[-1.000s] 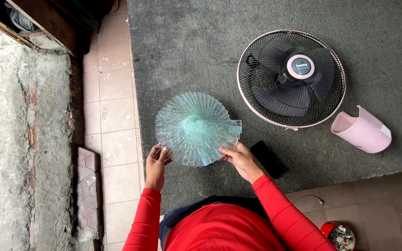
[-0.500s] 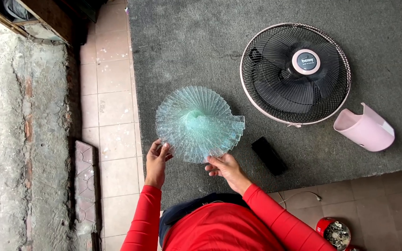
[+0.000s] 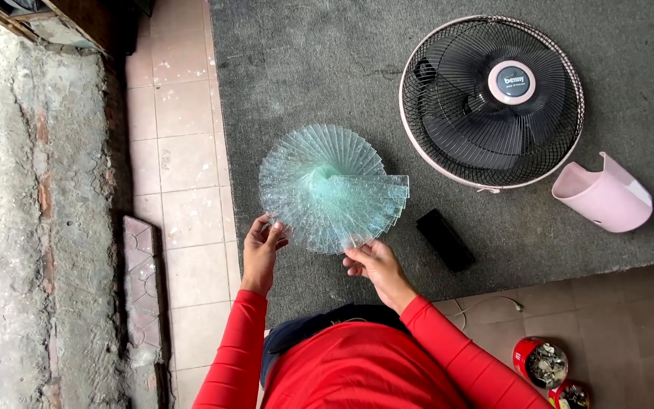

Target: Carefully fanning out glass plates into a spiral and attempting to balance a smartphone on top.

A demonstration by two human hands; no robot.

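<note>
A dark grey carpet (image 3: 327, 76) was seen spread over most of the floor, edged on one side by a strip of pale floor tiles (image 3: 179, 151) and a rough concrete wall (image 3: 32, 227). On the carpet a fan head (image 3: 491, 102), black-bladed inside a wire cage with a pink rim, was laid flat on its back, apparently detached from any stand. Just beside it a pink plastic housing (image 3: 605, 195) was tipped on its side, and a small black block (image 3: 445, 240) was set between the fan head and the person. Two red tins (image 3: 540, 362) of small metal parts were placed on the tiles near the person's right side.

The work appeared to be well advanced: a stack of clear glass strips (image 3: 331, 189) had been fanned into an almost complete spiral rosette, lying on the carpet directly before the person. Only a narrow sector at the right edge was left unfilled, where the topmost strips were stacked nearly parallel.

The left hand (image 3: 261, 246) was held at the rosette's lower left edge, fingers curled and pressing against the strip ends. The right hand (image 3: 372, 261) was brought to the lower edge, fingertips pinching the end of a strip.
</note>
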